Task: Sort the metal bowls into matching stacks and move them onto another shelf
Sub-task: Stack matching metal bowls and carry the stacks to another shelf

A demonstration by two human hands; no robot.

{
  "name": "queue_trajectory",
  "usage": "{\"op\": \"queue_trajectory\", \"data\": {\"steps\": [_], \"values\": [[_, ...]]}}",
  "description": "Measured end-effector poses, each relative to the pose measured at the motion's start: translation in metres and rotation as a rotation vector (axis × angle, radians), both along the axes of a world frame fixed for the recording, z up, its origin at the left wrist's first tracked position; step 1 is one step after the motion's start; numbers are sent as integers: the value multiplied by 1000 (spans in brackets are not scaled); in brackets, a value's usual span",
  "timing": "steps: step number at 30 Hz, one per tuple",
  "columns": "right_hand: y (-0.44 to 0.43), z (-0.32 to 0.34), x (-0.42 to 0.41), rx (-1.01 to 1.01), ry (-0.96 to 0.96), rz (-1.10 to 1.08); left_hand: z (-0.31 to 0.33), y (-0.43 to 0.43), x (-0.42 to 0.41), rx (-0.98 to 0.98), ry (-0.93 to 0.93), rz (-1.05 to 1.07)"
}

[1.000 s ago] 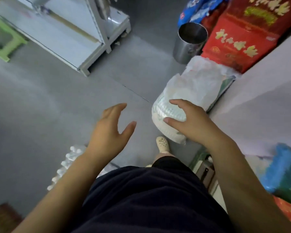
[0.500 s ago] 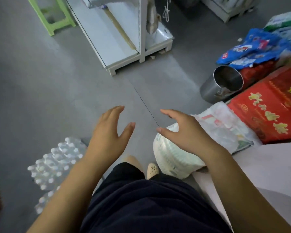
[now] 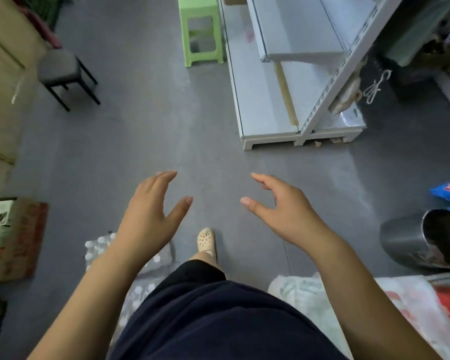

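No metal bowls show in this view. My left hand (image 3: 151, 211) and my right hand (image 3: 281, 211) are both held out in front of me above the grey floor, palms facing each other, fingers relaxed and holding nothing. A white metal shelf unit (image 3: 291, 81) stands on the floor ahead to the right, its visible shelves bare. A tall steel pot (image 3: 411, 240) stands at the right edge.
A green plastic stool (image 3: 202, 29) stands beside the shelf unit, a black-legged stool (image 3: 63, 74) at far left. A shrink-wrapped pack of bottles (image 3: 146, 276) lies by my left leg. White plastic-wrapped packs (image 3: 309, 300), red sacks and blue packets crowd the right.
My view has swung left, away from the white pack and red sacks toward open floor and the shelf unit. My right hand has come off the white pack; both hands stay empty.
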State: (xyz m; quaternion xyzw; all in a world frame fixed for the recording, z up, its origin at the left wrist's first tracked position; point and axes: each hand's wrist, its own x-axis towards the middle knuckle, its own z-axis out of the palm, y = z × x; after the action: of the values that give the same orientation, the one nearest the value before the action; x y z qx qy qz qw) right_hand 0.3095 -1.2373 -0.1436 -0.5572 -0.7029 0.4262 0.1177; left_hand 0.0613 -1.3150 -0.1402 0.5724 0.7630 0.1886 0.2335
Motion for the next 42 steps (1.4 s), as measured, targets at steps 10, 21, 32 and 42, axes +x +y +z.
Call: {"op": "queue_trajectory", "data": {"steps": [10, 21, 32, 42], "values": [[170, 25, -124, 97, 34, 23, 28, 173, -117, 69, 78, -58], [355, 25, -162, 106, -31, 34, 29, 354, -153, 98, 29, -19], [590, 62, -202, 230, -16, 106, 50, 575, -185, 213, 34, 67], [701, 71, -211, 201, 12, -20, 48, 722, -196, 208, -3, -49]]}}
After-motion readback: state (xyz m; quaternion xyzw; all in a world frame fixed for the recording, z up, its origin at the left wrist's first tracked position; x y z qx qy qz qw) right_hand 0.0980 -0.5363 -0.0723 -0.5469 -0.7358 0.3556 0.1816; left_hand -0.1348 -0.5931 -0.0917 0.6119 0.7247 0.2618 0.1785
